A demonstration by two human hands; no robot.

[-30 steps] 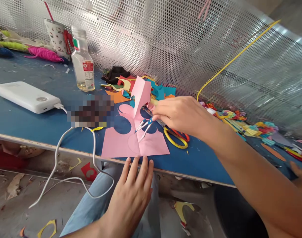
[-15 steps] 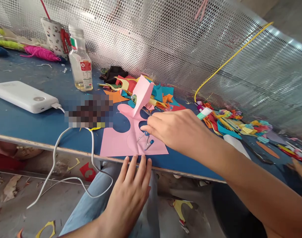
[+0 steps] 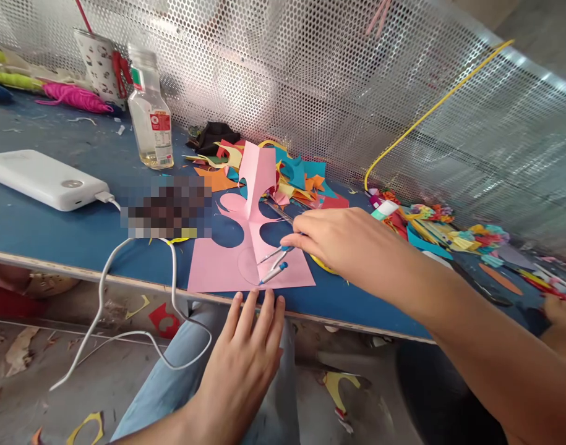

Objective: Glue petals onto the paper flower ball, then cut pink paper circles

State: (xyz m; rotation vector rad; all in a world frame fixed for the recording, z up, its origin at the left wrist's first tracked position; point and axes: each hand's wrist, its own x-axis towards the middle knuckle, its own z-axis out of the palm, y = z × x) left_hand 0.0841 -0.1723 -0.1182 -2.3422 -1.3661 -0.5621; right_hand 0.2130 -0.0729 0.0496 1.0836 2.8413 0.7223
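Head view: our right hand (image 3: 341, 238) pinches the compass (image 3: 276, 267), legs apart over creased pink paper (image 3: 213, 269) with round cut-outs, near the table's edge (image 3: 357, 325)! Our left hand (image 3: 248, 349), fingers loosely spread, grips nothing; far left, a bottle (image 3: 143, 111) wears a red-and-white label (image 3: 161, 130) we can't read.

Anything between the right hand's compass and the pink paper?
Nothing visible. The right hand holds the compass with its legs angled down at the pink paper. The left hand is at the paper's near edge, clear of the legs. Scissors, partly hidden by the right hand, lie off to the side.
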